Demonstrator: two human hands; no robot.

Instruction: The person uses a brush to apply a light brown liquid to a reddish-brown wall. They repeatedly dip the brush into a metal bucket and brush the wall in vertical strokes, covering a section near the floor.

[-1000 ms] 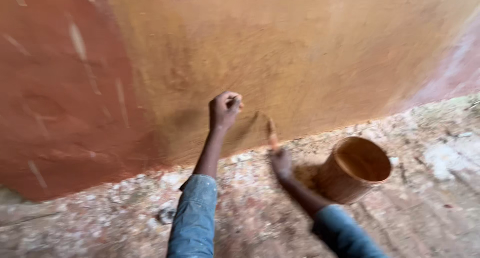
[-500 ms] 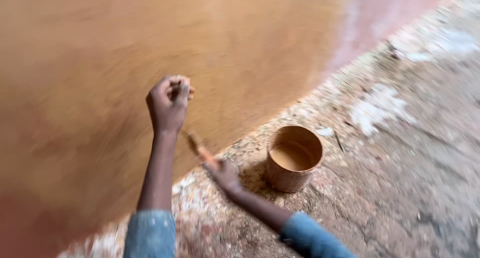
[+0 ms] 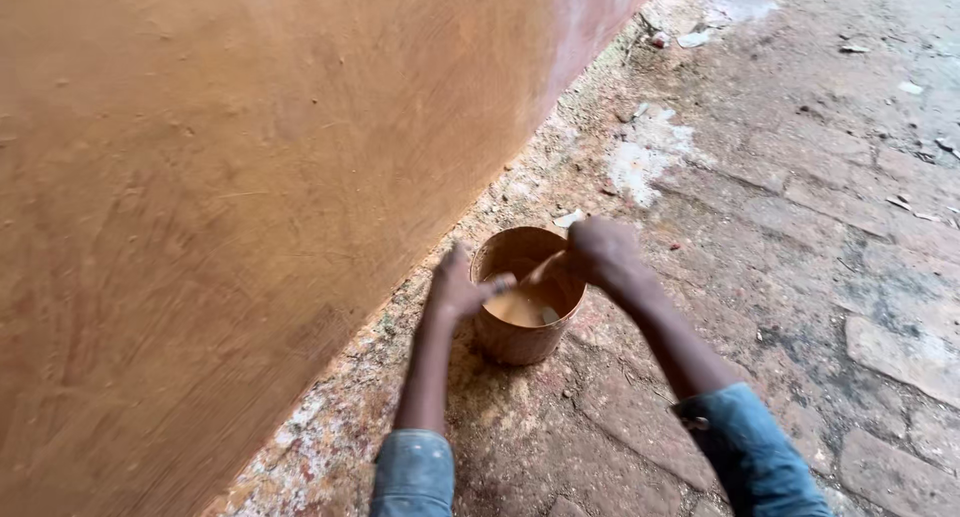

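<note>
Hands over a bucket (image 3: 522, 312) on the brick floor (image 3: 800, 237) beside an ochre wall (image 3: 230, 177): right hand (image 3: 603, 254) grips a brush (image 3: 540, 273), bristles hidden inside; left hand (image 3: 455, 289) open at the rim. Motion blurs both. Half a second earlier, both were raised at the wall.

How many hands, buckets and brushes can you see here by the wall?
Hands: 2, the left hand at the bucket's rim and the right hand over it
Buckets: 1, the brown bucket holding tan liquid
Brushes: 1, a blurred brush in the right hand
Total: 4
</note>
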